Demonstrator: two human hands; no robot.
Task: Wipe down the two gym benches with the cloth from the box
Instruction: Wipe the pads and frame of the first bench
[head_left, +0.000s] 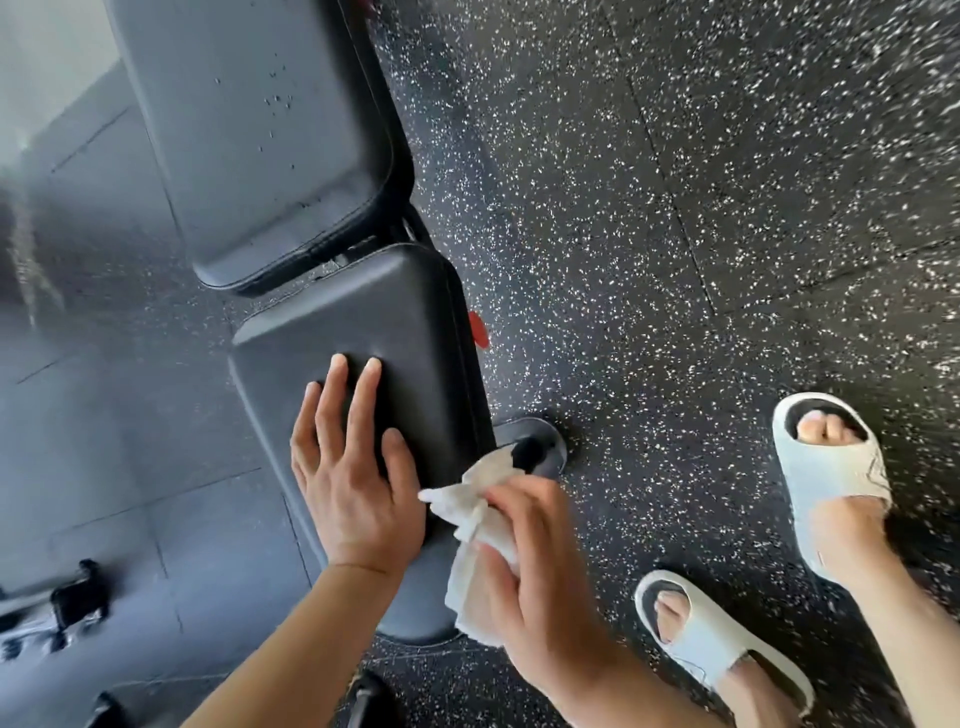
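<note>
A black padded gym bench runs from the top left toward me. Its seat pad (395, 332) lies nearest, and its back pad (260, 135) beyond carries small droplets. My left hand (348, 467) rests flat on the seat pad with fingers spread. My right hand (535, 577) grips a crumpled white cloth (478, 525) at the seat pad's near right edge. Only this one bench is in view; no box is in view.
Speckled black rubber flooring (675, 208) spreads to the right. My two feet in white slides (826, 467) stand at the lower right. A round bench foot (545, 441) and a red knob (478, 327) stick out on the right. Dark equipment (62, 608) sits lower left.
</note>
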